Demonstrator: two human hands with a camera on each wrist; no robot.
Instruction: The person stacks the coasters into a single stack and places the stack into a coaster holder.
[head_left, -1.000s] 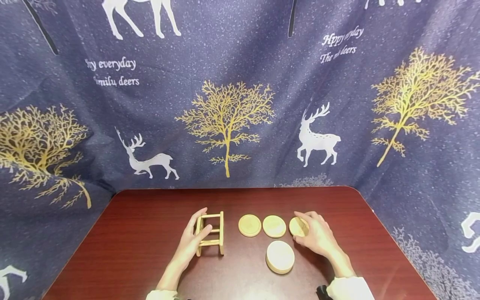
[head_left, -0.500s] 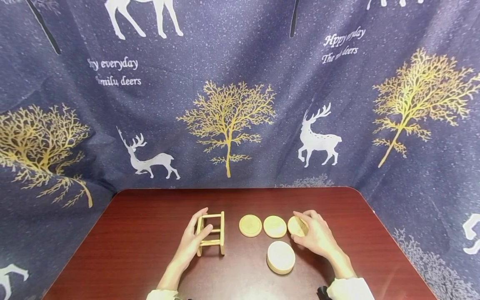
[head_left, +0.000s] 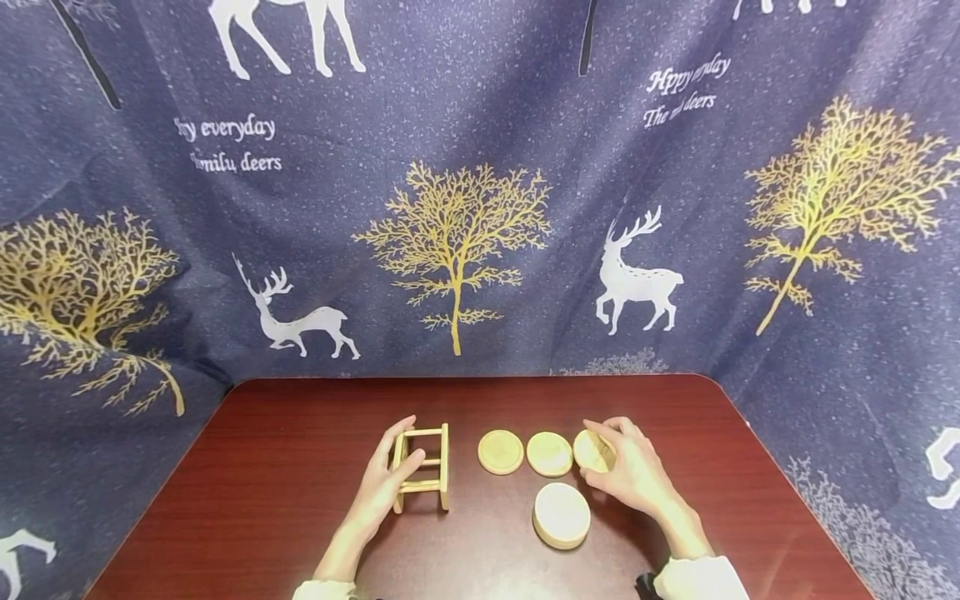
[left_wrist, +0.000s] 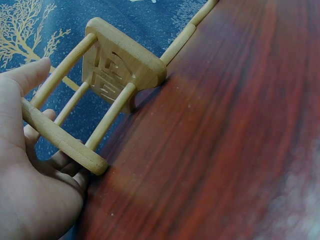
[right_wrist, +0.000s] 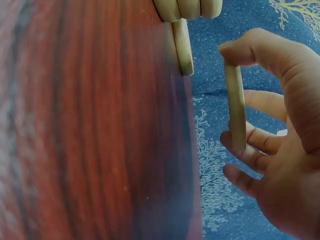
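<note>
My left hand (head_left: 382, 471) grips one end panel of a small wooden coaster rack (head_left: 442, 467), its thumb lying over the panel. In the left wrist view the rack (left_wrist: 125, 65) shows two end panels joined by round rods, the far one with cut-out characters. My right hand (head_left: 633, 471) pinches a round wooden coaster (head_left: 591, 451) by its edge. Seen edge-on in the right wrist view, that coaster (right_wrist: 236, 107) stands apart from the tabletop, between thumb and fingertips. Left of it lie two single coasters, one nearer (head_left: 550, 454) and one farther (head_left: 500, 452).
A short stack of round coasters (head_left: 562, 515) stands in front of the row, nearer the person. Everything rests on a dark red wooden table (head_left: 300, 475). Behind the table hangs a blue cloth (head_left: 517, 292) printed with deer and trees.
My right hand has shifted slightly left with the coaster, closing the gap to its neighbour in the head view. My left hand and the rack stay put.
</note>
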